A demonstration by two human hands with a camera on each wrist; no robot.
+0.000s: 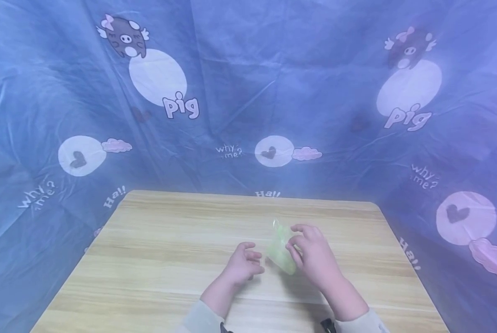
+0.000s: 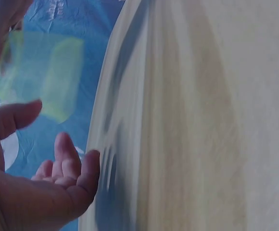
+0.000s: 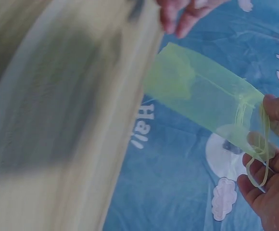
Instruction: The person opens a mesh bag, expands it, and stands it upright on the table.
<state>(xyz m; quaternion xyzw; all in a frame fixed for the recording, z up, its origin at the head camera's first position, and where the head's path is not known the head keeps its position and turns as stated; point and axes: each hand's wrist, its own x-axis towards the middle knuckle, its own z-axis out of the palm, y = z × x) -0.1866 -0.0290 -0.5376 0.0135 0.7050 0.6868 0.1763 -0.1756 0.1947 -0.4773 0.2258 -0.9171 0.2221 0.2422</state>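
Note:
My right hand (image 1: pixel 315 255) pinches a sheer light-green drawstring pouch (image 1: pixel 279 249) by its gathered end, above the table. In the right wrist view the organza pouch (image 3: pixel 202 96) stretches away from the thumb and fingers, and its thin cord (image 3: pixel 267 166) loops down over the fingers of the right hand (image 3: pixel 276 192). Just left of the pouch, my left hand (image 1: pixel 242 264) holds nothing, its fingers loosely bent. The left wrist view shows the left hand (image 2: pixel 48 187) with thumb and fingers apart, and the see-through pouch (image 2: pixel 57 72) beyond it.
Under both hands is a light wood-grain table (image 1: pixel 169 240) with rounded far corners. A blue cloth (image 1: pixel 240 92) printed with pigs, hearts and words hangs behind it and along both sides.

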